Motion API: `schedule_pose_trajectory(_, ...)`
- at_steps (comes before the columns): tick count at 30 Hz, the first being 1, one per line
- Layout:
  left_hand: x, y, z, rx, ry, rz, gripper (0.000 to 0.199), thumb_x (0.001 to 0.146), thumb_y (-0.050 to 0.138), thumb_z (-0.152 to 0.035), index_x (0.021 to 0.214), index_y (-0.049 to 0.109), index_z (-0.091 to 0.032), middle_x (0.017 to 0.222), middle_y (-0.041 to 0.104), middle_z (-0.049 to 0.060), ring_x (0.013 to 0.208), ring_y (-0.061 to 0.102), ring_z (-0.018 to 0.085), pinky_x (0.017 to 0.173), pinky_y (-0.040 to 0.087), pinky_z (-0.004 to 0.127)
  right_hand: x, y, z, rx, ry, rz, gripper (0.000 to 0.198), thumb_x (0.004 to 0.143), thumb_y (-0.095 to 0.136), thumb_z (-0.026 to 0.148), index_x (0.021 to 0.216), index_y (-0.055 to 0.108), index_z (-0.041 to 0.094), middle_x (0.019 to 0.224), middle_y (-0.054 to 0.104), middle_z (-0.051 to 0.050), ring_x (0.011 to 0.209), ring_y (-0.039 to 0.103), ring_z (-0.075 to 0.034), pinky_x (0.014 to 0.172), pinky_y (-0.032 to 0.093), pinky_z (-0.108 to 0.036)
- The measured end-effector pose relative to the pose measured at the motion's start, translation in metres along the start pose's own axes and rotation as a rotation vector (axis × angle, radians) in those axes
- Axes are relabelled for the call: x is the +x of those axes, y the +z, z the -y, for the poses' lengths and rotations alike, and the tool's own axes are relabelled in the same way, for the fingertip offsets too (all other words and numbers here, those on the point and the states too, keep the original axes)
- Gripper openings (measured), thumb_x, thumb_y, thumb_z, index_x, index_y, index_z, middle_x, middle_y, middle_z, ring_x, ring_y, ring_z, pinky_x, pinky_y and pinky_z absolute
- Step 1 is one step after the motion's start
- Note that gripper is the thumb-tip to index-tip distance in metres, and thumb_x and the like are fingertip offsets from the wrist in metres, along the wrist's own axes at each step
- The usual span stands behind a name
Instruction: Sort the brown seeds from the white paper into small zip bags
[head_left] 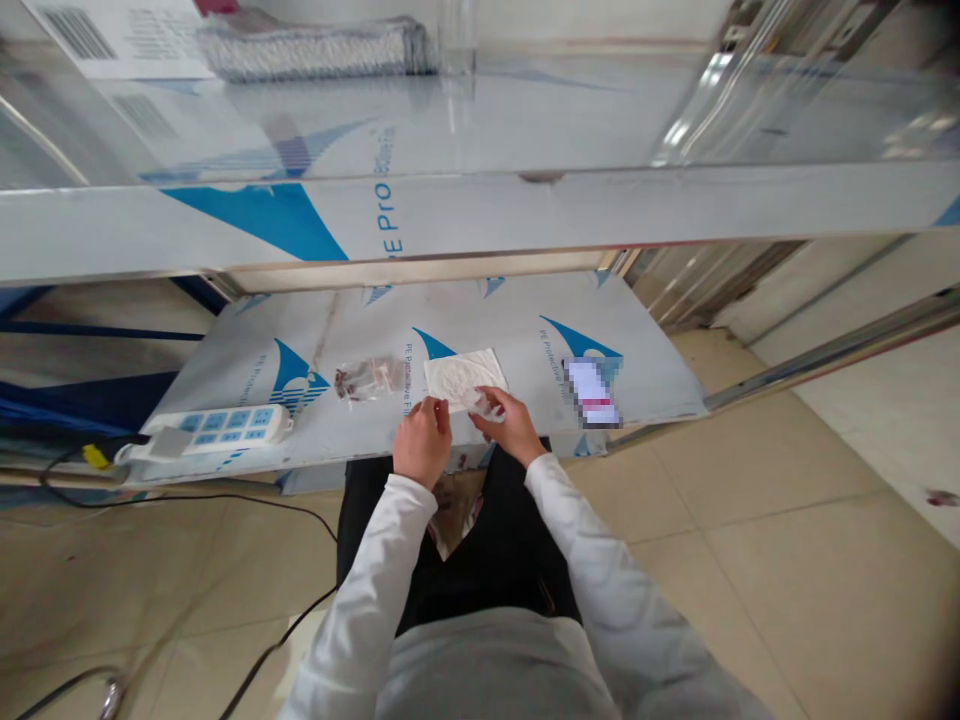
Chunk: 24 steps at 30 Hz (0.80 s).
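A white square sheet (491, 366), perhaps tissue or thin cloth, lies near the front edge of the lower shelf, with a crinkled clear or whitish patch in its middle. My left hand (422, 445) is closed at the sheet's front left corner, fingertips pinched together; what they hold, if anything, is too small to name. At the front right of the sheet, my right hand (514, 428) curls its thumb and fingers round a small clear piece (489, 406) that looks like plastic. To the left lies a clear plastic bag (375, 380) with small dark brown bits at its left end.
A white power strip (232, 428) with a plugged-in black cable sits at the shelf's left end. The pixelated phone-like slab (592, 392) lies at right. An upper shelf (480, 215) overhangs the back and carries a grey fluffy bundle (315, 48). Blue metal bars (97, 330) stand left.
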<state>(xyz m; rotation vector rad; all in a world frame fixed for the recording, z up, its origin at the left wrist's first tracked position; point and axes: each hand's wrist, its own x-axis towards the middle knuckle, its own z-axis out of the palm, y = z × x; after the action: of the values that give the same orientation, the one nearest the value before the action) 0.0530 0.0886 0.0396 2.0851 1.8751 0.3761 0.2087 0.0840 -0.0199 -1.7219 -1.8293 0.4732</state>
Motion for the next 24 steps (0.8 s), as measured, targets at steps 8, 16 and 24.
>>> schedule_pose_trajectory(8,-0.034,0.026,0.043,-0.052,-0.205,0.056,0.021,0.090,0.045,-0.033,0.091,0.064,-0.023,0.084,0.073,0.003,0.076,0.067,0.021,0.060,0.038,0.026,0.116,-0.003,-0.019,-0.554,-0.117,0.350,0.034,0.070,0.072,0.025,0.103,0.067,0.016,0.107,0.066,-0.015,0.100,0.057,-0.029,0.089,0.036,-0.043)
schedule_pose_trajectory(16,-0.037,0.042,0.050,-0.078,-0.210,0.061,0.020,0.089,0.045,-0.029,0.091,0.063,-0.022,0.087,0.072,0.004,0.078,0.067,0.020,0.063,0.038,0.026,0.147,0.014,-0.001,-0.899,-0.412,0.553,0.029,0.064,0.072,0.015,0.093,0.070,0.014,0.105,0.065,-0.015,0.108,0.049,-0.032,0.093,0.028,-0.048)
schedule_pose_trajectory(24,-0.033,0.052,0.055,-0.086,-0.217,0.061,0.019,0.088,0.046,-0.030,0.091,0.064,-0.022,0.086,0.073,0.004,0.076,0.067,0.021,0.061,0.039,0.027,0.138,0.014,0.013,-0.936,-0.560,0.581,0.016,0.078,0.059,0.015,0.087,0.071,0.017,0.107,0.065,-0.013,0.111,0.047,-0.029,0.096,0.024,-0.047)
